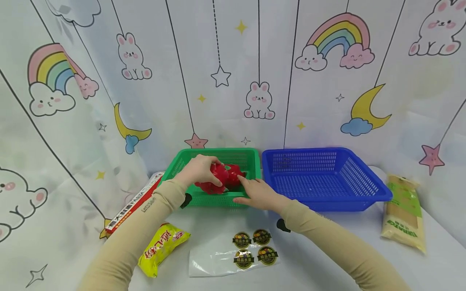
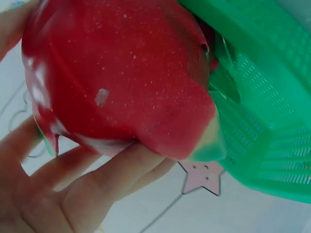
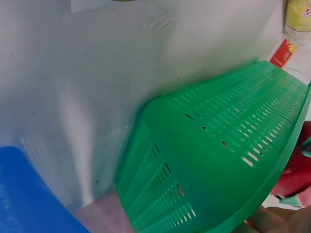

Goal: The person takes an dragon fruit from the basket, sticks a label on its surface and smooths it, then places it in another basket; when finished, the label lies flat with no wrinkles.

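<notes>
From the head camera, the left hand curls over a red dragon fruit inside the green basket, fingers wrapped across its top and near side, while the right hand lies with straight, relaxed fingers on the basket's front rim, gripping nothing; a second red fruit sits touching the first, just to its right. To handle this well, I judge the right hand should press the rim down so the light basket does not shift or tip, and the left should hold the fruit from beneath as well as above, since its skin looks smooth and its leafy scales give poor purchase. An empty blue basket stands just beside the green one, with a pasta box, a yellow snack bag, a clear stickered bag and a noodle packet around them on the table. The left wrist view shows the dragon fruit resting against the fingers that cup it from below, the palm close behind, the green basket wall at the right. The right wrist view shows mostly the green basket outer wall and rim, with a fingertip at the rim's lower edge and red fruit beyond it.
</notes>
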{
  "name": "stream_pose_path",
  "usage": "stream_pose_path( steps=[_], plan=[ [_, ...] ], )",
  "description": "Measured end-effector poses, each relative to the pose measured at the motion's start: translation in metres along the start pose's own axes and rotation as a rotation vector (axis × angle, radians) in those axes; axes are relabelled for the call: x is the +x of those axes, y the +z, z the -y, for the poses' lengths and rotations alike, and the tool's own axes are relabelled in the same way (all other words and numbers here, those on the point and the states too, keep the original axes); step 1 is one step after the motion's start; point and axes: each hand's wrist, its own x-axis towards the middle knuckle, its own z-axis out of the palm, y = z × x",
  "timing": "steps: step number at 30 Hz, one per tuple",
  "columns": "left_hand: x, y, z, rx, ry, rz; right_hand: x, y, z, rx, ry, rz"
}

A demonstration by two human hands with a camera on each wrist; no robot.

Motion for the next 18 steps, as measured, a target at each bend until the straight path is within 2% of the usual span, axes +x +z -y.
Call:
stream_pose_path(
  steps=[5, 9, 14, 18],
  plan=[
    [-0.009, 0.002, -0.014, -0.011, 0.019, -0.019, 0.001, -0.001, 0.001, 0.001, 0.006, -0.015],
    [-0.016, 0.004, -0.026, -0.018, 0.048, -0.031, 0.000, -0.003, 0.002, 0.049, -0.026, -0.048],
    [-0.022, 0.006, -0.036, -0.058, 0.083, -0.081, -0.001, -0.005, -0.002, 0.130, -0.072, -0.121],
    [-0.025, 0.006, -0.042, -0.073, 0.125, -0.125, -0.005, -0.007, -0.006, 0.175, -0.068, -0.194]
  ],
)
